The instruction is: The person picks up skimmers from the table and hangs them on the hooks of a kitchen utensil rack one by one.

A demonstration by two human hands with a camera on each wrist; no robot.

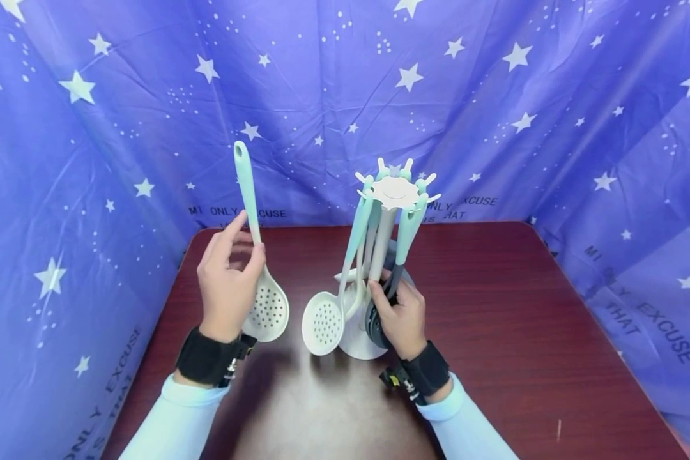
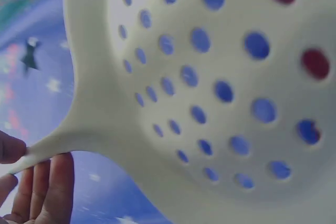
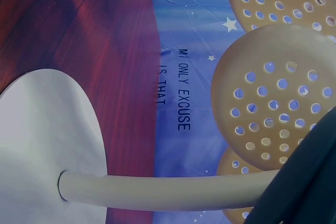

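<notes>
My left hand [image 1: 227,287] pinches a cream skimmer [image 1: 247,185] by its slim neck. Its mint handle points up and its perforated bowl hangs down, left of a white rotating-style utensil stand [image 1: 395,191]. In the left wrist view the skimmer's bowl [image 2: 100,98] fills most of the picture, with fingers [image 2: 60,187] under the neck. At the stand, my right hand [image 1: 402,313] grips the upright pole low down, among the hanging utensils. Another skimmer [image 1: 324,324] hangs at the stand's left. A dark utensil [image 1: 398,278] with a mint handle hangs beside my right hand, partly hidden by it.
The stand's round white base [image 1: 359,348] rests on a dark red wooden table [image 1: 512,319]. Several mint-handled utensils hang from its hooks. Blue star-printed curtain [image 1: 322,83] encloses the table at the back and both sides.
</notes>
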